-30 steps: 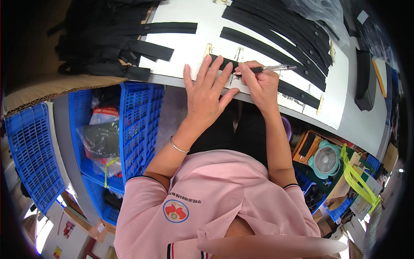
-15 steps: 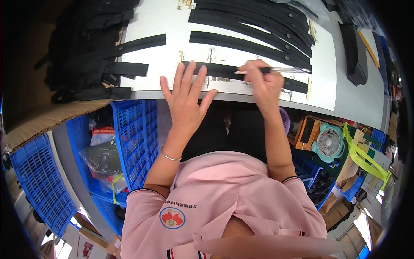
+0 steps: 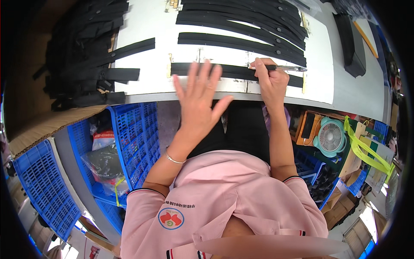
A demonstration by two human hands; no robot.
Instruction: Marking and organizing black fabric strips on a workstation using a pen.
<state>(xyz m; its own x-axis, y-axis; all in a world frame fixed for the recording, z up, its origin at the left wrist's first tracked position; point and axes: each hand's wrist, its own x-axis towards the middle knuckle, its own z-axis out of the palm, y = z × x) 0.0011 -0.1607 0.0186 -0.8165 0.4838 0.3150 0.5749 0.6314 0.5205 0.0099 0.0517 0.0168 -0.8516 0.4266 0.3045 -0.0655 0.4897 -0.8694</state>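
Observation:
A black fabric strip (image 3: pixel 235 70) lies lengthwise near the front edge of a white board (image 3: pixel 148 61). My right hand (image 3: pixel 273 82) is closed around a black-and-clear pen (image 3: pixel 290 68), whose tip points left at the strip beside a dark mark line on the board. Fingers spread, my left hand (image 3: pixel 199 101) is over the strip's left part, somewhat blurred; whether it touches the strip I cannot tell. Farther back, another black strip (image 3: pixel 215 39) lies alone, and beyond it several overlapping black strips (image 3: pixel 241 21) carry round dark buttons or snaps.
Piled black strips (image 3: pixel 82 52) fill the left, some reaching onto the board. A long black block (image 3: pixel 350 47) stands at the right. Below the table edge are blue plastic crates (image 3: pixel 136 138), a cardboard flap (image 3: pixel 56 125), a turquoise fan (image 3: pixel 330 137) and a phone (image 3: pixel 308 125).
My left hand has shifted right along the strip, its fingers blurred. My right hand, still holding the pen, has moved slightly right. The whole view has shifted a little.

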